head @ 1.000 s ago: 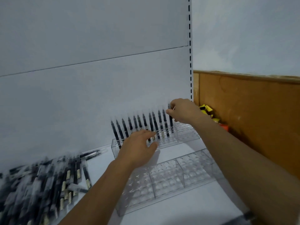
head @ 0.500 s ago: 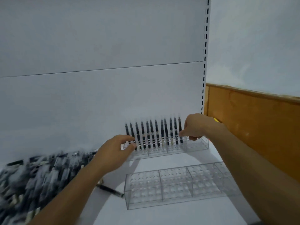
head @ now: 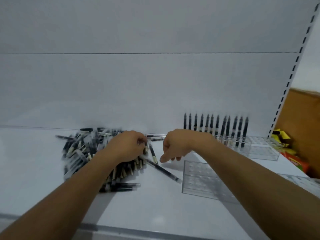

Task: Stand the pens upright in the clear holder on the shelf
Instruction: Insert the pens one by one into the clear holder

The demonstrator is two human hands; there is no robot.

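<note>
A heap of black pens lies on the white shelf at the left. My left hand rests on the heap's right side, fingers curled round pens there. Beside it my right hand hangs with loosely bent fingers pointing down and holds nothing. One loose pen lies slanted just below the right hand. At the back right stands a clear holder with a row of several pens upright in its left part. A second clear holder with no pens sits nearer, under my right forearm.
The slotted shelf upright rises at the right, with a wooden panel beyond it. Yellow packets and a red packet lie past the holders. The shelf's front edge runs along the bottom.
Both hands left the holder and swung left to the pen heap. The view turned left with them. The left hand now curls on pens in the heap.
</note>
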